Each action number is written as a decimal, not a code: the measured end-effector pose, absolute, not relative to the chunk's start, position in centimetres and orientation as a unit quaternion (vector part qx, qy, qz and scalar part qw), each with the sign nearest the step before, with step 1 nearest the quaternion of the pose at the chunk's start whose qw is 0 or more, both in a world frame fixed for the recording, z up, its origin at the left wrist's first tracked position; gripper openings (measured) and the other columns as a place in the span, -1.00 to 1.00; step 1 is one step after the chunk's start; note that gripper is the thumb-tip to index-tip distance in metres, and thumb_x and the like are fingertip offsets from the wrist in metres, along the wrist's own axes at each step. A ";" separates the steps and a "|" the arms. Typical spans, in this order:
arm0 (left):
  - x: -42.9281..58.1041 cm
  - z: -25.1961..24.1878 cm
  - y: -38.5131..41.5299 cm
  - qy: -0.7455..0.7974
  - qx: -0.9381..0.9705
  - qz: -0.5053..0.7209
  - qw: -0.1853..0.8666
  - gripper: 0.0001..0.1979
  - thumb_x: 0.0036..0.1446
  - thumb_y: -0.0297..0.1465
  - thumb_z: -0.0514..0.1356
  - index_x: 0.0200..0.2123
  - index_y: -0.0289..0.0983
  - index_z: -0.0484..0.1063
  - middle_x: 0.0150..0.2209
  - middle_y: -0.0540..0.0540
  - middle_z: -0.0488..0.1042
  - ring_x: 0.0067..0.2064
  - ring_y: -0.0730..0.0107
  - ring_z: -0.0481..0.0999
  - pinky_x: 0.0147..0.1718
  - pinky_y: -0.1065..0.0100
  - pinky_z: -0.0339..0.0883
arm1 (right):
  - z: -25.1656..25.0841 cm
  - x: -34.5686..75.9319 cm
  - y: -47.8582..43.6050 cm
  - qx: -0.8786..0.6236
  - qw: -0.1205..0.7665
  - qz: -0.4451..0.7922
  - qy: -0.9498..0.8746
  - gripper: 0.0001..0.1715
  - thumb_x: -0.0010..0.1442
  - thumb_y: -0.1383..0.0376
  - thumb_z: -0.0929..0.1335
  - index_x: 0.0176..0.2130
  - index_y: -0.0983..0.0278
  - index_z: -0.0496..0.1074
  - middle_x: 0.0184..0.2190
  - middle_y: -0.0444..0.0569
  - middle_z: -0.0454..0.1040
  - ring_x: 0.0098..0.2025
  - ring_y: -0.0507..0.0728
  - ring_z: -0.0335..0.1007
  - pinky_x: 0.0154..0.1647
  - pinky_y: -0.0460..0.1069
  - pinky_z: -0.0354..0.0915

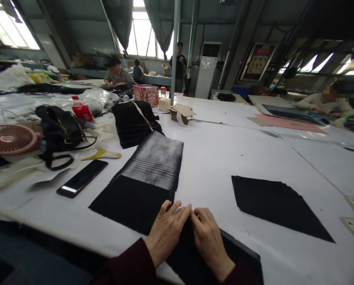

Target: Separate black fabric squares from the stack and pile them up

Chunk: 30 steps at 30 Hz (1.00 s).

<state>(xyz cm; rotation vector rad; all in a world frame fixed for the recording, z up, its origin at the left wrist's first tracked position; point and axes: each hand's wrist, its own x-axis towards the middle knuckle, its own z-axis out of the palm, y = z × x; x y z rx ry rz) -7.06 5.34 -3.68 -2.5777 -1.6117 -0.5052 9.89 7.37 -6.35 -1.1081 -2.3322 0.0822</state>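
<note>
My left hand (pixel 168 229) and my right hand (pixel 207 237) meet at the far edge of a black fabric piece (pixel 239 257) by the table's front. Both sets of fingers are bent and closed on that edge, fingertips nearly touching; my palms cover part of the cloth. Just beyond my left hand lies a fanned stack of black fabric pieces (pixel 132 202), its overlapping upper part showing a greyish, speckled surface (pixel 156 158). To the right, apart from my hands, a flat pile of black fabric pieces (pixel 275 206) rests on the white table (pixel 212 166).
On the left are a phone (pixel 82 178), a pink fan (pixel 10 138), a black bag (pixel 59 126) and a red-labelled bottle (pixel 81 110). A tied black bundle (pixel 134 120) stands behind the stack, near a pole (pixel 175 51). Other people sit or stand farther off.
</note>
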 end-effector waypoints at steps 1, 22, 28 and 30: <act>-7.0 -3.6 5.4 -0.520 -0.839 -0.157 0.032 -0.56 0.30 -0.56 0.02 0.23 -0.24 0.19 0.00 -0.04 0.51 0.18 0.31 0.28 0.19 0.15 -0.18 | -6.2 10.1 7.4 -0.410 0.284 0.040 -0.866 -0.64 0.31 0.50 0.17 0.04 0.36 0.36 -0.23 0.05 0.34 -0.19 0.17 0.26 -0.17 0.10 0.34; -5.0 -3.4 4.9 -0.477 -0.868 -0.023 0.138 -0.58 0.30 -0.50 0.01 0.22 -0.38 0.20 0.06 -0.20 0.40 0.16 0.20 0.28 0.20 0.16 -0.01 | -6.3 13.3 6.7 -0.391 0.296 0.032 -0.871 -0.62 0.26 0.54 0.21 0.01 0.33 0.39 -0.25 0.04 0.34 -0.20 0.18 0.22 -0.17 0.11 0.29; -4.2 -3.3 4.7 -0.459 -0.875 -0.013 0.154 -0.61 0.30 -0.50 0.00 0.17 -0.41 0.26 0.09 -0.26 0.39 0.18 0.15 0.28 0.21 0.13 0.03 | -6.2 14.2 6.2 -0.391 0.290 0.031 -0.873 -0.64 0.24 0.55 0.22 -0.02 0.32 0.41 -0.24 0.04 0.34 -0.18 0.19 0.22 -0.17 0.11 0.29; -3.9 -3.2 4.7 -0.456 -0.877 -0.012 0.153 -0.61 0.28 -0.54 -0.02 0.15 -0.43 0.27 0.08 -0.24 0.40 0.17 0.17 0.29 0.22 0.15 0.05 | -6.2 14.7 6.0 -0.390 0.289 0.030 -0.874 -0.63 0.24 0.55 0.23 -0.02 0.33 0.41 -0.24 0.04 0.34 -0.18 0.19 0.22 -0.16 0.11 0.30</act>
